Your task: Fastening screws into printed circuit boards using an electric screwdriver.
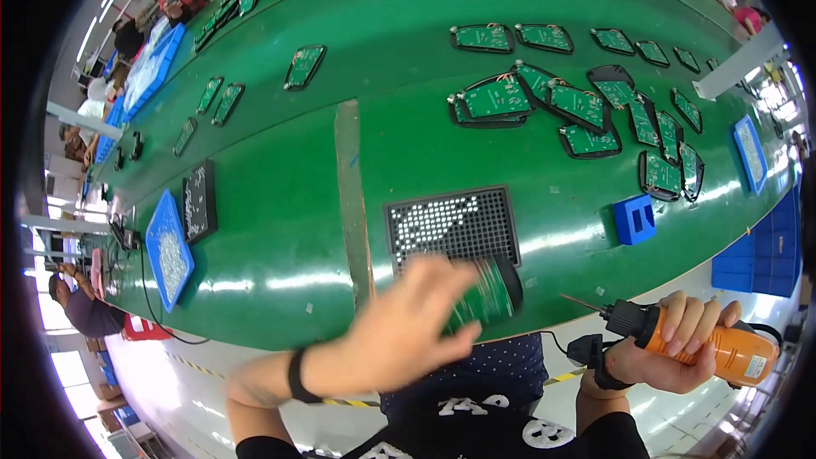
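Note:
My left hand [408,319] is smeared by motion above the table's near edge. Its thumb and fingers lie around one end of a green circuit board in a black casing [501,289], also blurred. Just beyond it is a black tray [510,229] with a grid of holes, part of it filled with small white pieces. In my right hand [671,353] is an orange electric screwdriver [722,348], its long thin bit [582,301] pointing left toward the board. The fingers wrap around its body, off the table's edge.
Several cased circuit boards [578,106] lie overlapping at the far right, beyond a blue block [634,219]. To the left, a blue bin [174,259] of small pale parts stands beside a black box [200,201]. A worn strip [349,178] crosses the green table [280,178]. Other people sit farther off.

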A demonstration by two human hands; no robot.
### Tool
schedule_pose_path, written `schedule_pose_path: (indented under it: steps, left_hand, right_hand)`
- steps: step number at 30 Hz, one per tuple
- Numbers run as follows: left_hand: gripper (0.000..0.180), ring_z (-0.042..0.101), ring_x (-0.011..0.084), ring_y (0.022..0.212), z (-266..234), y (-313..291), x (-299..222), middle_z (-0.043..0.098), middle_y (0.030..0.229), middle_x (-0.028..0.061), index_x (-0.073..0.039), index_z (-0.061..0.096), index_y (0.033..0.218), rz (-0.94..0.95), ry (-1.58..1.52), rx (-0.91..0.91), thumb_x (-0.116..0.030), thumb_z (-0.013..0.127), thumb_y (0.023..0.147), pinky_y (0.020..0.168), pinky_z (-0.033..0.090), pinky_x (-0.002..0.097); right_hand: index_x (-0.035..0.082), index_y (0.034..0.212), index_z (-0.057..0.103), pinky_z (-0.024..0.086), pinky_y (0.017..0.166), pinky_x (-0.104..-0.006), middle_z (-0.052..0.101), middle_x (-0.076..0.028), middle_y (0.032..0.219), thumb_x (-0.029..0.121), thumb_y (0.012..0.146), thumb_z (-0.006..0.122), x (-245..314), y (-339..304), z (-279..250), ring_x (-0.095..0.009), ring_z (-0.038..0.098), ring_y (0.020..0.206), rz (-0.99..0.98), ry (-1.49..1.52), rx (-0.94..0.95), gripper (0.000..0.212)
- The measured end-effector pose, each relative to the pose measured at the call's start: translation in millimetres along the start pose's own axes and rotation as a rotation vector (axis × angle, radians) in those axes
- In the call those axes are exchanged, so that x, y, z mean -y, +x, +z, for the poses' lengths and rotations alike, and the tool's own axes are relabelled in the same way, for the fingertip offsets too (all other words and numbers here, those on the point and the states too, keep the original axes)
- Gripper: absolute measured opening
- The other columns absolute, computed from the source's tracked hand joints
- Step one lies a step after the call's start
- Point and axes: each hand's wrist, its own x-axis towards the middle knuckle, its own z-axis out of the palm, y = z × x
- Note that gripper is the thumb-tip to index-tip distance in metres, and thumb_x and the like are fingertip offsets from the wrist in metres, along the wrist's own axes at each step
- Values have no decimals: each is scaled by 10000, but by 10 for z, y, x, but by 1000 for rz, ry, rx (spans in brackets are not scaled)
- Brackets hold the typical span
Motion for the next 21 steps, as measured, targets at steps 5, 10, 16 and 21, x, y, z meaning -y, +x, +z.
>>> schedule_pose_path:
  steps: [5,10,16,21]
  left_hand:
    - [535,516,320,1006,-699,1306,1151,520,1092,191,2,483,1104,-84,267,-209,-220,699,667,873,416,365]
    - [663,384,378,1179,-479,2281,2064,436,1258,201,-65,465,1210,-53,691,-119,-396,687,681,946,335,474]
    - [632,425,354,1147,-77,3031,2192,494,1218,168,-92,504,1188,129,383,-123,-388,702,666,940,355,438]
    - [473,481,306,1087,-217,2796,2056,558,1127,135,-79,582,1082,168,356,3,-316,699,690,932,376,378]
  right_hand:
    - [60,1002,323,423,456,-238,435,-18,570,69,778,509,14,13,11,-112,455,453,13,-37,-14,291]
    - [94,995,312,430,465,-276,439,-21,572,67,775,522,-69,174,240,-140,467,467,114,-117,108,305]
    - [106,988,277,471,568,-365,466,-51,609,-68,738,506,-462,325,502,-192,492,525,345,-252,496,382]
    - [133,994,261,434,543,-316,439,-19,622,121,814,555,-777,274,685,-158,469,512,360,-396,540,345]
